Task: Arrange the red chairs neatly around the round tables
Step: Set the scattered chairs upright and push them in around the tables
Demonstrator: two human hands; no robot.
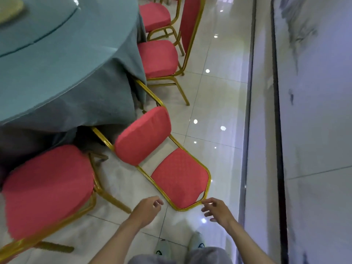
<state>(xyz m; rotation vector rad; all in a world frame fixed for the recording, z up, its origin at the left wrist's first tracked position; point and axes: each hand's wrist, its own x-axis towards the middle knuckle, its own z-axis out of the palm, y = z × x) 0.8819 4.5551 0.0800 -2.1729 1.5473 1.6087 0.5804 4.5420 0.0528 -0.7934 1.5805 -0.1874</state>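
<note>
Gold-framed and red-padded, the nearest chair (pixel 142 136) stands between the person and the round table (pixel 57 63), its seat at the hem of the teal cloth and its front rails under it. Its long axis runs diagonally from the backrest top by the hands up-left to the table, which it faces; it seems tipped back, though the wide lens may exaggerate that.

The left hand (pixel 150 206) hovers beside the frame, fingers loosely curled on nothing. The right hand (pixel 215 208) has its fingers spread, one tip touching the rail's corner (no grip). The step appears to be taking hold; next, both hands must close on the rail and push squarely in, matching the neighbouring chair (pixel 158 58).
</note>
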